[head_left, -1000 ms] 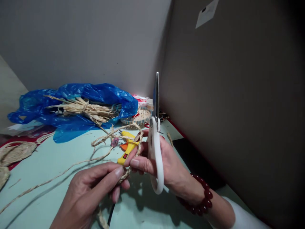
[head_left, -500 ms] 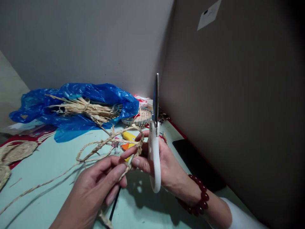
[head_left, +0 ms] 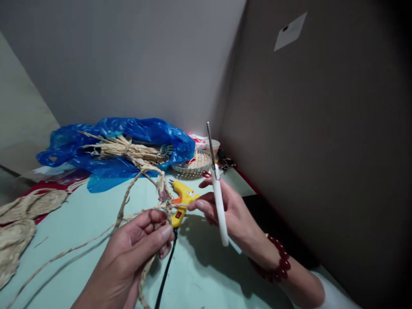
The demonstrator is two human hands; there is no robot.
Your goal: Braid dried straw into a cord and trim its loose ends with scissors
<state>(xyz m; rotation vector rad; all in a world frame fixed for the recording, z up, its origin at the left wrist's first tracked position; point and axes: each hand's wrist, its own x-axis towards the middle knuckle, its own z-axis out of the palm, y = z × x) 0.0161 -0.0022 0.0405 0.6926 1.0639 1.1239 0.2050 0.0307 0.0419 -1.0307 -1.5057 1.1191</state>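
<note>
A braided straw cord (head_left: 168,197) is pinched in my left hand (head_left: 138,244), between thumb and fingers. It loops up above the fist, and a tail hangs down below it. White-handled scissors (head_left: 219,201) are held in my right hand (head_left: 228,210), blades pointing up and seen nearly edge-on. My right thumb and fingertips meet at the end of a thin straw strand that runs across from the braid; whether they grip it is hard to tell. Just behind the braid lies a yellow glue gun (head_left: 185,193) with an orange trigger and a black cable.
On the pale green table (head_left: 93,223), a blue plastic bag (head_left: 135,124) holds a bundle of dry straw (head_left: 128,148). Beside it are a round woven basket (head_left: 189,171) and a cup (head_left: 212,146). Woven straw pieces (head_left: 16,240) lie at left. A dark flat object (head_left: 273,214) sits by the right wall.
My right hand has moved right, away from the braid and my left hand, with the scissors tilting slightly. The straw loop has shifted upright, and more of the glue gun shows.
</note>
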